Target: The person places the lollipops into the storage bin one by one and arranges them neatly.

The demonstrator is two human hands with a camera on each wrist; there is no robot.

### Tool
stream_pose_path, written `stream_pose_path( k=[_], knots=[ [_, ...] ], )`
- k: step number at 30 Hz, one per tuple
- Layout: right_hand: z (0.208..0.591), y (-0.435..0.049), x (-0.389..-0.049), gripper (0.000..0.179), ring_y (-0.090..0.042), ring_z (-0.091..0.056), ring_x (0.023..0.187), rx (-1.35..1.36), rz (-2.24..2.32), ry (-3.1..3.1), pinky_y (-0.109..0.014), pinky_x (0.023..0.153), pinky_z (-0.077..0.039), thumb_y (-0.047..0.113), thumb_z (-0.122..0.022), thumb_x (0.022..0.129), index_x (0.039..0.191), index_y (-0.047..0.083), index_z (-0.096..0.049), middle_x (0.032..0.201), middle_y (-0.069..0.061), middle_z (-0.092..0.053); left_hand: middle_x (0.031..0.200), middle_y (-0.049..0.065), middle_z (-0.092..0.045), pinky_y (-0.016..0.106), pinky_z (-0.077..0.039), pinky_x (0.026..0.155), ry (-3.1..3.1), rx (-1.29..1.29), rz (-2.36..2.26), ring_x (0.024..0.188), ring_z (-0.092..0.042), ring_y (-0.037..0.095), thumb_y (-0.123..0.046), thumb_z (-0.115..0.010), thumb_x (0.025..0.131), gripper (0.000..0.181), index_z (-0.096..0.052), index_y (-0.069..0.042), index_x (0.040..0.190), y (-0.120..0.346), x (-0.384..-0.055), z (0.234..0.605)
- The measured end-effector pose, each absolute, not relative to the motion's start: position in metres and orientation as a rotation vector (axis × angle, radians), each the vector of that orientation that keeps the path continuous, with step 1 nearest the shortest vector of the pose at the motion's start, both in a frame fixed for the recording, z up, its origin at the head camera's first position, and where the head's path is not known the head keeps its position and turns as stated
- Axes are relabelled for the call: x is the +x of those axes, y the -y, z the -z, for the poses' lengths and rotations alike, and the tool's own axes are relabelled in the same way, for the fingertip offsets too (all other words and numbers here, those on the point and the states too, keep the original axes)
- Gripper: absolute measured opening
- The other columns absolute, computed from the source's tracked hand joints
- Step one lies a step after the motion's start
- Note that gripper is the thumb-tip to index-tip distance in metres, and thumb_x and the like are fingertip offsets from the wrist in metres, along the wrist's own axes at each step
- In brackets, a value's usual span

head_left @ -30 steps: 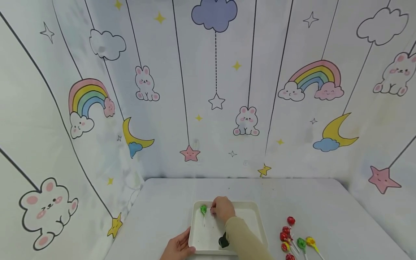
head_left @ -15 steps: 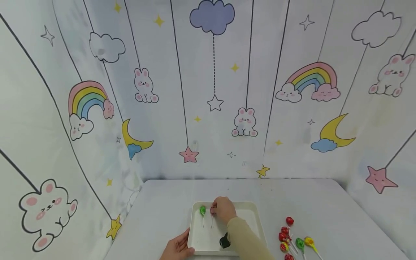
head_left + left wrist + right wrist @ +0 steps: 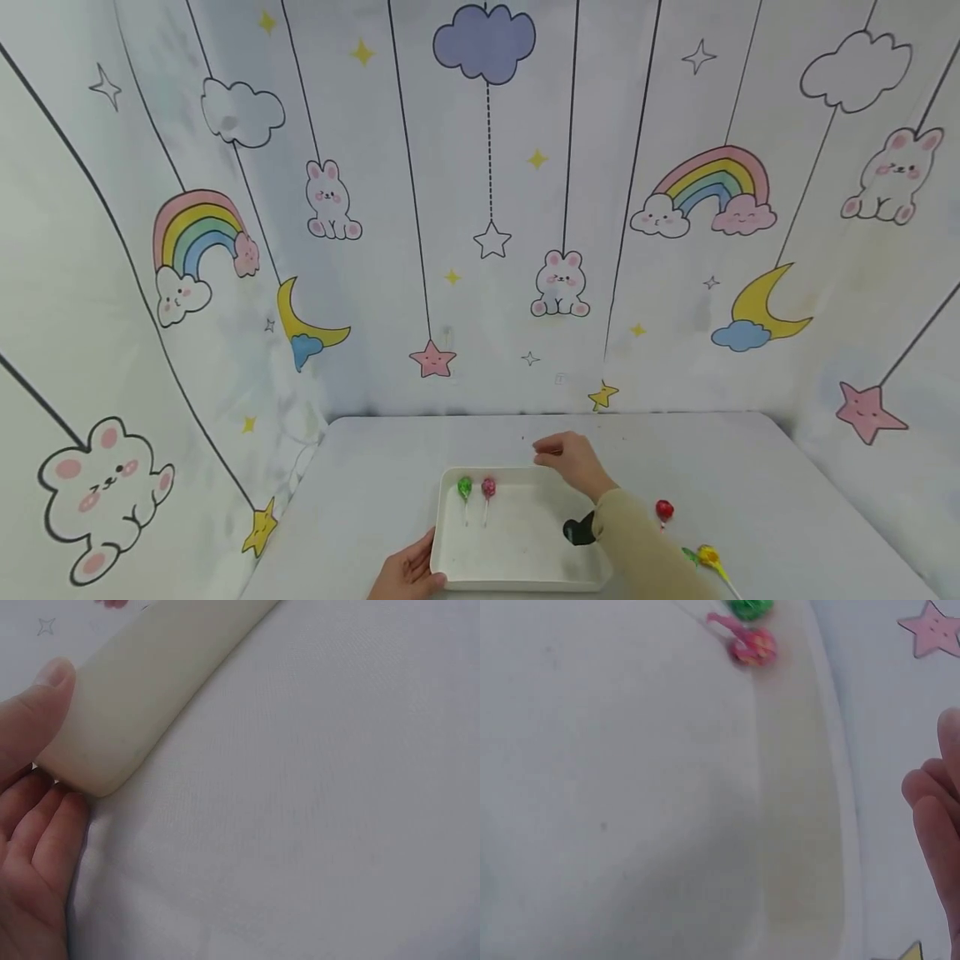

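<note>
Since our now-empty right hand (image 3: 576,463) released the pink lollipop (image 3: 489,487), the bottom-centre tray (image 3: 510,554) our left hand (image 3: 407,572) grips carries two.

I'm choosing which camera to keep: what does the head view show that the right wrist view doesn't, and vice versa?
Only head: the left hand, the yellow lollipop, a red lollipop.
Only right wrist: a dark speck on the tray.
Both: the tray, the right hand, the pink lollipop, the green lollipop beside it.

A white table (image 3: 375,492) carries a shallow tray (image 3: 517,552) and red, green, yellow lollipops (image 3: 708,556).
</note>
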State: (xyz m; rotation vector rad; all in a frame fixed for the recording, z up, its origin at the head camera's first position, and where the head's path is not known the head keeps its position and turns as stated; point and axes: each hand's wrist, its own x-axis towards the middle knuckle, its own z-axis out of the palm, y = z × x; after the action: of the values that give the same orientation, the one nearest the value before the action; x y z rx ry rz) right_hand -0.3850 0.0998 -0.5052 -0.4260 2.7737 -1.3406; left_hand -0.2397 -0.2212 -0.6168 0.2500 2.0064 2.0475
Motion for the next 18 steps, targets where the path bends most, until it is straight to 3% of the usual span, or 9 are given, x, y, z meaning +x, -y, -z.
stream_pose_path(
  k=[13, 18],
  knots=[
    [0.502, -0.255, -0.385, 0.033, -0.03, -0.072, 0.103, -0.236, 1.212, -2.939, -0.046, 0.087, -0.064, 0.023, -0.072, 0.097, 0.122, 0.001, -0.073, 0.116, -0.018, -0.075, 0.157, 0.041, -0.024, 0.022, -0.053, 0.105, -2.013, 0.202, -2.028, 0.147, -0.031, 0.05, -0.027, -0.072, 0.098, 0.087, -0.022, 0.019, 0.153, 0.219, -0.239, 0.612],
    [0.519, -0.291, -0.376, 0.033, -0.033, -0.073, 0.102, -0.126, 1.142, -2.926, -0.046, 0.083, -0.064, 0.018, -0.069, 0.098, 0.122, -0.004, -0.071, 0.114, -0.02, -0.075, 0.157, 0.041, -0.024, 0.022, -0.052, 0.106, -2.031, 0.232, -2.023, 0.147, -0.031, 0.05, -0.024, -0.072, 0.098, 0.086, -0.021, 0.019, 0.153, 0.219, -0.239, 0.613]
  ],
)
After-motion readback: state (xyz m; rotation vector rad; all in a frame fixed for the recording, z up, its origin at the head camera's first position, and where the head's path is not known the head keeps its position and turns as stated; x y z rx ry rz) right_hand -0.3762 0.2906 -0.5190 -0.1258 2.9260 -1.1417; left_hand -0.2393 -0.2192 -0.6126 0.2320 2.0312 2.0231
